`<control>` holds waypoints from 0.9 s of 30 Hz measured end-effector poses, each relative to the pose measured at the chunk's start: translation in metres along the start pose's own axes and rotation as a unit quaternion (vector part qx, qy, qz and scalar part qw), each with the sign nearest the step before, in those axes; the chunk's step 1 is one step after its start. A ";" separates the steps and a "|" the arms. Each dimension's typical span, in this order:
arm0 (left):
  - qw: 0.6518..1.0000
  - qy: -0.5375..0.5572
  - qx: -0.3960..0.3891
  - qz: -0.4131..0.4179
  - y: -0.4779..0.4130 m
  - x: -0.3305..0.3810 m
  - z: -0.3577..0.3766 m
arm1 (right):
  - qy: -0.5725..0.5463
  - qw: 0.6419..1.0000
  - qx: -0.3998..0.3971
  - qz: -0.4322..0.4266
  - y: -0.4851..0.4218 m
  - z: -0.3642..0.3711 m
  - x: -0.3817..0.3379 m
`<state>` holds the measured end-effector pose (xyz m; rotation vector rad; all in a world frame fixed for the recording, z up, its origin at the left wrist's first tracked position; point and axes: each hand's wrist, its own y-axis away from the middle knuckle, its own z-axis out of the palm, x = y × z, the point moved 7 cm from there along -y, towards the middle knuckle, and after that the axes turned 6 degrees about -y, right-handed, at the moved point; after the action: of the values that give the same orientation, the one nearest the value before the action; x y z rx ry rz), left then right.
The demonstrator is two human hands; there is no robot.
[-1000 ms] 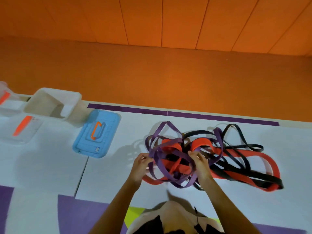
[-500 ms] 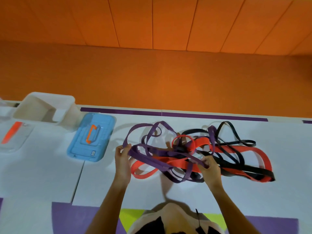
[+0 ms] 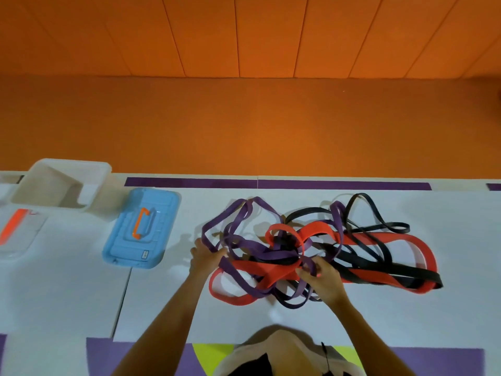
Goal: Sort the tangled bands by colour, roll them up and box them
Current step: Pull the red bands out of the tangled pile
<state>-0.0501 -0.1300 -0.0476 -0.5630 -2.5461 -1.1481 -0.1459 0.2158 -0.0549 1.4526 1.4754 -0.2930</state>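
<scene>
A tangle of purple bands (image 3: pixel 238 221), red bands (image 3: pixel 385 237) and black bands (image 3: pixel 379 221) lies on the white mat in front of me. My left hand (image 3: pixel 204 256) grips a purple band at the left side of the tangle. My right hand (image 3: pixel 322 280) pinches a purple band near the middle, over a red band. An open white box (image 3: pixel 62 185) stands at the far left, and a blue lid (image 3: pixel 141 229) with an orange handle lies beside it.
A clear lid (image 3: pixel 16 234) with an orange handle lies at the left edge. The white mat (image 3: pixel 406 316) borders an orange floor beyond a purple strip (image 3: pixel 271 183). My knees show at the bottom middle.
The tangle has dropped lower onto the mat. My left hand came back toward the tangle's left side and my right hand shifted slightly toward me on a purple band.
</scene>
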 end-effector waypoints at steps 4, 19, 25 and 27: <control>0.994 -0.091 0.040 0.038 -0.011 0.034 -0.004 | 0.015 1.000 -0.004 -0.025 -0.006 -0.007 -0.006; 0.888 -0.383 -0.121 0.222 -0.036 0.090 0.065 | 0.262 0.949 -0.073 -0.160 -0.057 0.014 -0.072; 0.960 -0.190 0.020 0.206 -0.028 0.068 0.031 | 0.358 0.920 -0.124 -0.101 -0.069 0.034 -0.065; 0.977 -0.085 0.079 0.181 -0.028 0.060 0.009 | 0.360 0.923 -0.085 -0.101 -0.066 0.026 -0.063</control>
<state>-0.1172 -0.1262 -0.0467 -1.0699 -2.4978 -0.7911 -0.2043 0.1409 -0.0495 1.3241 2.1848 0.2829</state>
